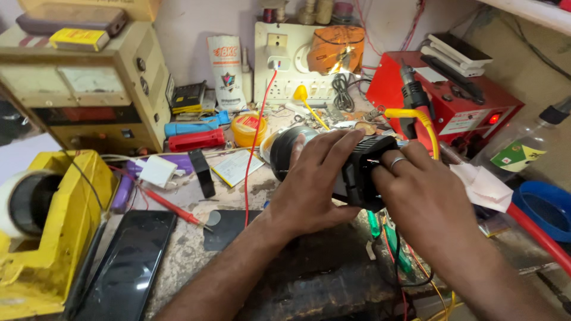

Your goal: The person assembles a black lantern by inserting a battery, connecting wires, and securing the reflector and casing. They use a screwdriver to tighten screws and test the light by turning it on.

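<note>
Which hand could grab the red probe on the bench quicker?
Probably the left hand: it sits on the black device's left side, closer to the red probe. The right hand is on the far side.

Pretty grimy, scuffed bench [190,249] here. Lying right on it: a black phone [128,267] face up, a red probe [172,208], a yellow tape dispenser [53,232], a red torch [196,140] and a yellow tin [248,129].

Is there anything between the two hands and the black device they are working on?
Nothing visible. The left hand lies directly on the black device, wrapping its rounded end, and the right hand grips its boxy end. The yellow cable passes behind, not between.
</note>
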